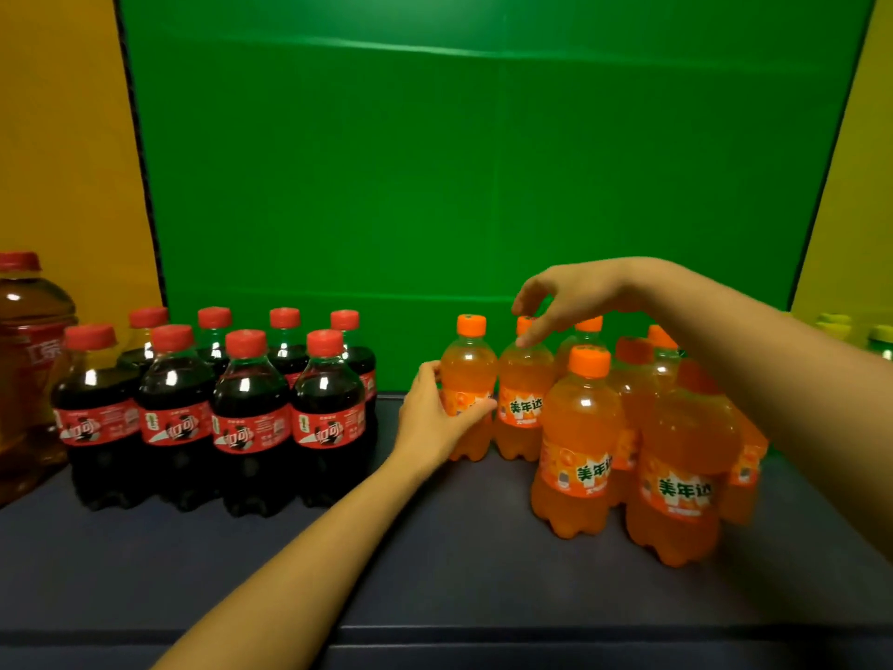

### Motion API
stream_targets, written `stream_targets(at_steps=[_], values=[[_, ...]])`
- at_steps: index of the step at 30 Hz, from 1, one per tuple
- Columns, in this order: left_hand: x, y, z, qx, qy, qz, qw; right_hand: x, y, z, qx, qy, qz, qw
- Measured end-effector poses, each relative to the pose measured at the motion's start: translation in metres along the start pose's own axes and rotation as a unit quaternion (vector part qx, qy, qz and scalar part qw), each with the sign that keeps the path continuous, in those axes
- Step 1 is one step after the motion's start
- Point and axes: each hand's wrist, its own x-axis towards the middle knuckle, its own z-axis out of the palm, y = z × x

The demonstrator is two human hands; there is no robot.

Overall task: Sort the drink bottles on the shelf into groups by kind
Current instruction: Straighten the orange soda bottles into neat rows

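Note:
Several cola bottles with red caps stand grouped at the left of the dark shelf. Several orange soda bottles with orange caps stand grouped at the right. My left hand wraps the leftmost orange bottle at its label. My right hand hovers over the neighbouring orange bottle, thumb and fingers spread around its cap, fingertips touching its neck.
A large brown tea jug with a red cap stands at the far left. Green-capped bottles show at the far right edge. A green backdrop rises behind the shelf. A gap lies between the two groups.

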Motion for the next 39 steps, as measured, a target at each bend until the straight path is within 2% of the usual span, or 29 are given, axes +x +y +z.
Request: stream_targets(at_steps=[4,8,15,17,19,21,22,24,27,29,32,37,39], values=[[-0.001,-0.002,-0.005,-0.035,-0.021,0.014,0.999,0.02,0.003,0.007,-0.028,-0.059,0.025,0.998],[0.001,-0.009,-0.01,-0.055,-0.059,0.017,0.997,0.028,0.003,0.009,-0.069,-0.06,0.0,0.996],[0.001,-0.009,-0.01,-0.052,-0.065,0.018,0.996,0.024,0.007,0.012,-0.075,-0.02,-0.002,0.997],[-0.001,-0.009,-0.008,-0.009,-0.045,0.029,0.999,0.017,0.008,0.009,-0.062,-0.02,-0.001,0.998],[-0.007,-0.003,-0.009,0.075,0.044,0.084,0.993,0.006,0.012,0.001,-0.027,-0.007,-0.012,1.0],[-0.016,0.01,-0.01,0.104,0.127,0.2,0.966,-0.01,0.019,-0.009,0.001,0.031,-0.026,0.999],[-0.022,0.018,-0.01,0.085,0.131,0.246,0.957,-0.02,0.024,-0.013,0.005,0.043,-0.031,0.999],[-0.039,0.032,-0.003,0.027,0.073,0.284,0.956,-0.039,0.035,-0.018,0.001,0.027,-0.027,0.999],[-0.061,0.047,0.014,0.012,-0.053,0.258,0.965,-0.061,0.051,-0.016,-0.014,-0.057,0.019,0.998],[-0.068,0.052,0.027,0.018,-0.101,0.202,0.974,-0.067,0.058,-0.013,-0.024,-0.094,0.051,0.994],[-0.069,0.052,0.041,0.003,-0.113,0.137,0.984,-0.065,0.06,-0.013,-0.013,-0.106,0.069,0.992],[-0.061,0.045,0.036,-0.047,-0.127,0.102,0.985,-0.055,0.047,-0.015,-0.042,-0.168,0.095,0.98],[-0.06,0.042,0.028,-0.073,-0.125,0.079,0.986,-0.051,0.042,-0.011,-0.076,-0.165,0.094,0.979]])
